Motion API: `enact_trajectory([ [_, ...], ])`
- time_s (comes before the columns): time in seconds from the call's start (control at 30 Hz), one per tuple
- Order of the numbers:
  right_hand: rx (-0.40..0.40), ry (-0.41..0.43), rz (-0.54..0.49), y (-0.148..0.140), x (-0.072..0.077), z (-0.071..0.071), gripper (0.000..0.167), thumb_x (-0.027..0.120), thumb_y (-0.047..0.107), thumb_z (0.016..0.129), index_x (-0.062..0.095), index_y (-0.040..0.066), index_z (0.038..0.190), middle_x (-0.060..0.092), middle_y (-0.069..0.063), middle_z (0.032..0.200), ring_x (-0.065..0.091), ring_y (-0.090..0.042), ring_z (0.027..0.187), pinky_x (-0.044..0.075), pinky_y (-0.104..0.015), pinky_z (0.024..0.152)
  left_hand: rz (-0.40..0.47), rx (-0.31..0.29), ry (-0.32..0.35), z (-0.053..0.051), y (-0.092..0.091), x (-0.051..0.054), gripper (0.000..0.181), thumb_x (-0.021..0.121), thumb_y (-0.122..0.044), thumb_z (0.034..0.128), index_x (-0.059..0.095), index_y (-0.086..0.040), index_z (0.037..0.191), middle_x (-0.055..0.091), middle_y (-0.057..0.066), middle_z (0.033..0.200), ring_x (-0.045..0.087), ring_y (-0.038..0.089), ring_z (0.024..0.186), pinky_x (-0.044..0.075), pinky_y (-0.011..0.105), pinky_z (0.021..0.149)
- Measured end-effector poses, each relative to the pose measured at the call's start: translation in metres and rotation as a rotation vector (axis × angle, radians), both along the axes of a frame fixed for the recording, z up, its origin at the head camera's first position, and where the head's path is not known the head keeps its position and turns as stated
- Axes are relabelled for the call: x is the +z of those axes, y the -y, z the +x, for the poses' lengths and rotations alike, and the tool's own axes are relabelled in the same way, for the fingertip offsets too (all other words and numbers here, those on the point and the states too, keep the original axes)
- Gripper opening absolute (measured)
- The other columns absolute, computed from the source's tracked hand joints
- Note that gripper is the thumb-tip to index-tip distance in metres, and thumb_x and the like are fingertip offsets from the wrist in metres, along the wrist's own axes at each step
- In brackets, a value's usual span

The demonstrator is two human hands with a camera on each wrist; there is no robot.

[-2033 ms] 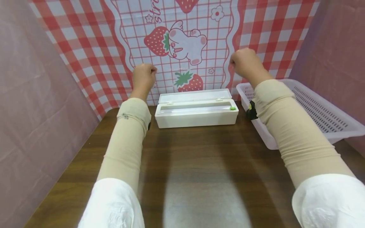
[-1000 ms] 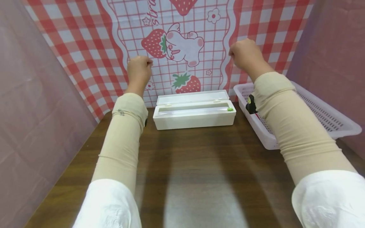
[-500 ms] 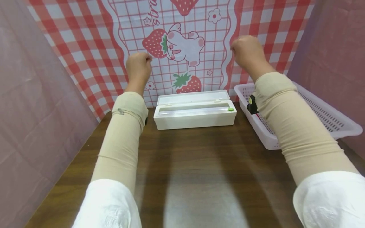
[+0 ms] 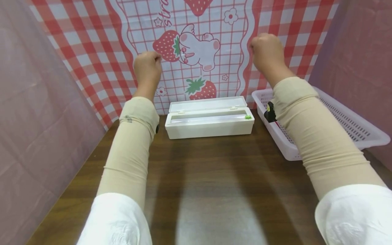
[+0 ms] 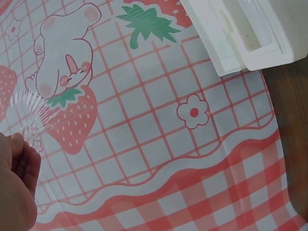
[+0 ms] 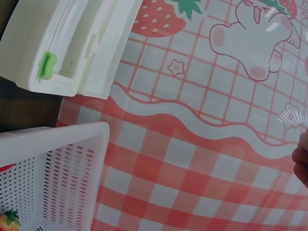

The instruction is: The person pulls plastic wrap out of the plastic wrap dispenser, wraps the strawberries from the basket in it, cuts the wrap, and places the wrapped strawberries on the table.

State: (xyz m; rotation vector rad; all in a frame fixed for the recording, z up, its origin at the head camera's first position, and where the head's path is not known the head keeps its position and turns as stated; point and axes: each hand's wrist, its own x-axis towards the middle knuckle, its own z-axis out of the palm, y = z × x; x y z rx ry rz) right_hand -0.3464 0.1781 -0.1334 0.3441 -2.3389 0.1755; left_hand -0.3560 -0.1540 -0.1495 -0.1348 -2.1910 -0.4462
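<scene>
Clear plastic film [image 5: 41, 115], gathered into creases, runs from the pinched fingers of the left hand [image 5: 17, 178] in the left wrist view. In the right wrist view the right hand [image 6: 301, 159] pinches a creased end of clear film [image 6: 292, 117]. Both hands, left [image 4: 147, 73] and right [image 4: 268, 56], are raised in front of the patterned cloth, apart from each other; the film between them hardly shows in the head view. Below them on the table stands a white film box [image 4: 209, 127] with its lid [image 4: 208, 104] open and a green slider [image 4: 248, 117] at its right end.
A white perforated basket [image 4: 346, 115] stands to the right of the box, partly behind the right arm; something red and a strawberry-like item [image 6: 9, 220] lie inside. A red-and-white cloth [image 4: 281, 20] hangs behind the brown table [image 4: 211, 170], with pink cloth [image 4: 36, 102] at the sides.
Both hands have risen along the backdrop, with fingers still pinched. The head view has shifted a little. Box and basket remain in place on the table.
</scene>
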Motion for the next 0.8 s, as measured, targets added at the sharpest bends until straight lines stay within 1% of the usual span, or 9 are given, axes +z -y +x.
enact_trajectory([
  [0.17,-0.015,0.003,-0.007,0.001,0.002,0.001,0.022,0.048,-0.002,0.096,0.066,-0.011,0.104,0.062,-0.029,0.099,0.057,-0.046,0.098,0.048,-0.054,0.089,0.019,0.015,0.021,0.005,-0.003,0.004,0.021,0.057,-0.016,0.0987,0.072,-0.008,0.111,0.071,0.007,0.112,0.065,0.021,0.106,0.047,0.027,0.097],
  [0.23,-0.016,0.001,-0.016,0.001,0.003,0.002,0.023,0.047,-0.001,0.097,0.066,-0.011,0.105,0.062,-0.029,0.100,0.057,-0.045,0.099,0.048,-0.054,0.090,0.022,0.009,0.016,0.006,-0.004,0.006,0.021,0.057,-0.016,0.0986,0.073,-0.008,0.111,0.071,0.007,0.112,0.065,0.021,0.106,0.047,0.027,0.096],
  [0.43,-0.003,-0.042,-0.022,0.000,0.006,0.003,0.022,0.047,-0.005,0.094,0.068,-0.011,0.100,0.063,-0.029,0.098,0.057,-0.046,0.097,0.046,-0.055,0.091,0.014,-0.001,0.002,0.006,-0.004,0.012,0.020,0.058,-0.014,0.0978,0.073,-0.007,0.110,0.071,0.007,0.112,0.065,0.022,0.106,0.046,0.028,0.097],
  [0.6,0.018,-0.102,-0.057,-0.002,0.007,0.004,0.023,0.048,-0.002,0.094,0.068,-0.010,0.099,0.065,-0.028,0.099,0.059,-0.045,0.098,0.047,-0.056,0.089,0.013,-0.005,-0.017,0.006,-0.004,0.016,0.020,0.058,-0.014,0.0974,0.073,-0.007,0.108,0.071,0.008,0.111,0.065,0.023,0.105,0.047,0.030,0.097],
  [0.8,-0.004,-0.131,-0.074,0.000,0.010,0.006,0.027,0.043,-0.004,0.093,0.068,-0.011,0.098,0.066,-0.028,0.098,0.059,-0.046,0.096,0.047,-0.057,0.086,0.020,0.009,-0.028,0.008,-0.005,0.021,0.020,0.059,-0.016,0.0974,0.074,-0.007,0.108,0.071,0.007,0.110,0.065,0.023,0.105,0.047,0.029,0.097],
])
